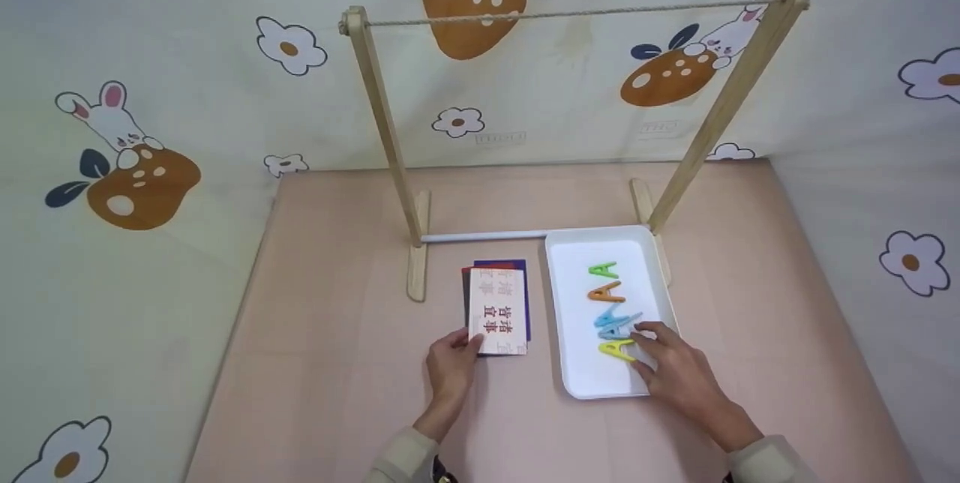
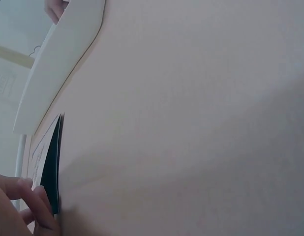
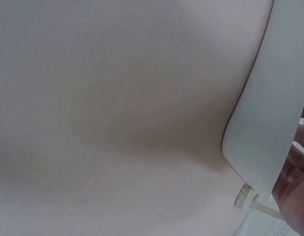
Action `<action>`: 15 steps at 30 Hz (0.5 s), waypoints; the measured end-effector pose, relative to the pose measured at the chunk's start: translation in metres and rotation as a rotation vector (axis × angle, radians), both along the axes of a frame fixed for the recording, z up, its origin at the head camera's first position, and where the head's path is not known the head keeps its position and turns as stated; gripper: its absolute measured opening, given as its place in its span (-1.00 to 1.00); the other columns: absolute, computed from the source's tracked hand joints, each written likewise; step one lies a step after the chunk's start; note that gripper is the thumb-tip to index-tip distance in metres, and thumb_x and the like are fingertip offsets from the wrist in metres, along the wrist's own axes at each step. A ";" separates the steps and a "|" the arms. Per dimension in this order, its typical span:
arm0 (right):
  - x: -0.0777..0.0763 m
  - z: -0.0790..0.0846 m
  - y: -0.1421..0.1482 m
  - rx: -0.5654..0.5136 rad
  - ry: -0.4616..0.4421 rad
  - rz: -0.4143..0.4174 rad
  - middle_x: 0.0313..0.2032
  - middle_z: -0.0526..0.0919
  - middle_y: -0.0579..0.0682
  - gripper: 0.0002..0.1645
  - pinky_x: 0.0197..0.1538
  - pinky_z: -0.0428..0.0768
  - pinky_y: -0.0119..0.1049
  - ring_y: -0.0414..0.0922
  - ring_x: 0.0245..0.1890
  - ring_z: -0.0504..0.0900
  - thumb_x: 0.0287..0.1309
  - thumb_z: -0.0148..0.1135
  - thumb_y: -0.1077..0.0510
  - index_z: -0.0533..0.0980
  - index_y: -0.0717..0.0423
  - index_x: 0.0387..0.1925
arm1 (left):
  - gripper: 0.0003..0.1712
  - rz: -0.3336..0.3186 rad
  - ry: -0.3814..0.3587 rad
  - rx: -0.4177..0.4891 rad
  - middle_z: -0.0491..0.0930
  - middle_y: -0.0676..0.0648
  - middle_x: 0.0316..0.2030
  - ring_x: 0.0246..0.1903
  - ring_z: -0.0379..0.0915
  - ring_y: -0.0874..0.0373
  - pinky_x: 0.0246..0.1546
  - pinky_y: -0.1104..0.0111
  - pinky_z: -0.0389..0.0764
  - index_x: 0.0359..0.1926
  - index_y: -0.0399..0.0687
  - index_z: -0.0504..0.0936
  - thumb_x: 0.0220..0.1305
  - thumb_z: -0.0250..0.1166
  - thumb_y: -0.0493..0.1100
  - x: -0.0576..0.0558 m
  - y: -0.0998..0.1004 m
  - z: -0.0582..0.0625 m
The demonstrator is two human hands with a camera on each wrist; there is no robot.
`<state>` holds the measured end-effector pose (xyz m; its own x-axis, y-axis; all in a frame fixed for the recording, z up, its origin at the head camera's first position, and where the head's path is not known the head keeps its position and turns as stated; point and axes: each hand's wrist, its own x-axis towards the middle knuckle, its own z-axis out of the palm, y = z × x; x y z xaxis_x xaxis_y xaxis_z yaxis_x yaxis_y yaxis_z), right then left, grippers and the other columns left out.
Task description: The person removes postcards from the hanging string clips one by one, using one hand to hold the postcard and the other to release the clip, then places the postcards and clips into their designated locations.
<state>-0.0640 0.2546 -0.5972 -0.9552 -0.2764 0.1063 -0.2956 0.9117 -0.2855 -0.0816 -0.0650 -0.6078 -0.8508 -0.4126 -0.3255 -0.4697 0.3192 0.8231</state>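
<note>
My left hand (image 1: 452, 370) pinches the near left edge of a white card (image 1: 497, 310) printed with red characters, thumb on top. Under it, red and dark blue cards (image 1: 528, 303) show at the edges. In the left wrist view a dark green underside (image 2: 52, 169) is visible. Over the white tray (image 1: 600, 385), my right hand (image 1: 686, 378) has thumb and forefinger spread at the legs of a yellow clothespin (image 1: 616, 349); the forefinger is beside a blue clothespin (image 1: 619, 329). Another blue clothespin (image 1: 609, 316), an orange one (image 1: 606, 292) and a green one (image 1: 603, 270) lie farther up.
Behind the cards and tray stands a wooden frame (image 1: 386, 123) with a rope (image 1: 570, 13) strung across its top. A white bar (image 1: 484, 236) joins its feet low down. The table (image 1: 330, 363) is pinkish, enclosed by printed cloth walls (image 1: 225, 115).
</note>
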 end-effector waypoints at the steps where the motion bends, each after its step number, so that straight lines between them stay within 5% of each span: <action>1: 0.000 -0.001 0.000 -0.002 0.009 0.002 0.00 0.53 -0.04 -0.48 -0.32 0.64 -0.32 -0.10 -0.05 0.59 -0.24 0.48 0.16 0.59 0.11 -0.10 | -0.71 -0.006 -0.002 0.001 0.67 -0.11 -0.37 -0.39 0.57 0.19 -0.41 0.42 0.59 -0.17 -0.25 0.64 0.06 0.34 -0.21 0.000 0.000 0.000; 10: 0.001 0.003 0.000 -0.033 -0.035 -0.038 0.04 0.50 -0.03 -0.46 -0.26 0.65 -0.26 -0.05 0.00 0.57 -0.19 0.46 0.11 0.57 0.07 -0.05 | -0.64 -0.059 0.011 0.020 0.67 -0.14 -0.31 -0.49 0.50 0.23 -0.61 0.52 0.47 -0.04 -0.25 0.58 0.11 0.29 -0.23 0.003 -0.002 0.001; 15: -0.001 0.014 0.000 -0.068 0.036 -0.055 -0.01 0.51 -0.05 -0.54 -0.33 0.64 -0.25 -0.09 -0.06 0.59 -0.10 0.37 0.01 0.57 0.03 -0.08 | -0.69 -0.116 -0.008 0.033 0.64 -0.10 -0.42 -0.59 0.47 0.15 -0.73 0.51 0.44 -0.01 -0.13 0.59 0.22 0.20 -0.19 0.006 -0.022 0.007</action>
<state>-0.0650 0.2550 -0.5831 -0.9639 -0.2142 0.1580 -0.2565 0.9056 -0.3377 -0.0757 -0.0868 -0.6006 -0.8893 -0.3006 -0.3446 -0.4382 0.3443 0.8304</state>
